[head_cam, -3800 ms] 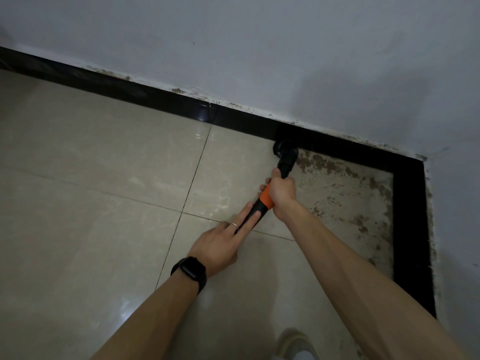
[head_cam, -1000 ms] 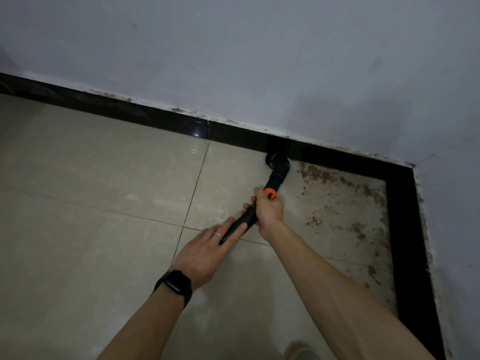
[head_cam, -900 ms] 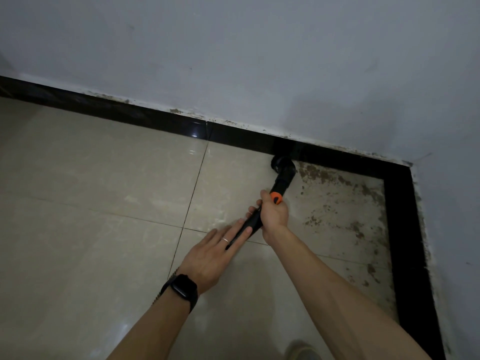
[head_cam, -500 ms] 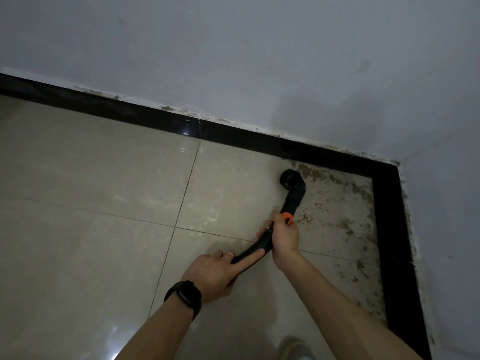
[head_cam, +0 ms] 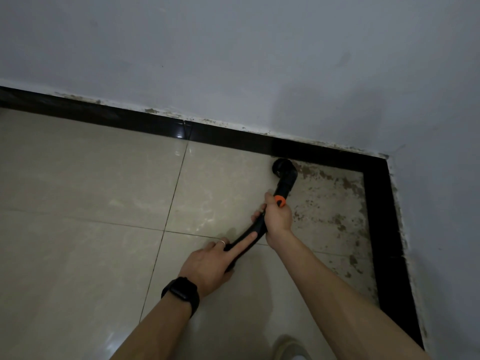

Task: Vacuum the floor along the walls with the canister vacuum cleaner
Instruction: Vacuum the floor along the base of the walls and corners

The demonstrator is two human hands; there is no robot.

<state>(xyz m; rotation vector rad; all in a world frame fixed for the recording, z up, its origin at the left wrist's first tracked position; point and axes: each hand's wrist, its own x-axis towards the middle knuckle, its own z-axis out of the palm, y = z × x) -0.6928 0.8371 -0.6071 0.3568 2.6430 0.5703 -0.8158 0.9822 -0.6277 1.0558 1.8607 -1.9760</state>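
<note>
A black vacuum wand [head_cam: 250,236] with an orange collar ends in a round black nozzle [head_cam: 284,171]. The nozzle sits on the beige tiled floor [head_cam: 91,193], right against the black baseboard [head_cam: 228,137] of the far wall. My right hand [head_cam: 278,216] grips the wand just below the orange collar. My left hand [head_cam: 207,263], with a ring and a black watch, holds the lower part of the wand, its index finger laid straight along it. Brown dirt patches [head_cam: 335,219] cover the tile to the right of the nozzle. The canister is out of view.
Two white walls meet in a corner [head_cam: 387,157] at the upper right, and the black baseboard runs along both. A light shoe [head_cam: 288,349] shows at the bottom edge. Grout lines cross the floor to the left of the hands.
The nozzle has moved from the open tile back up against the far baseboard. Both hands followed the wand, still holding it.
</note>
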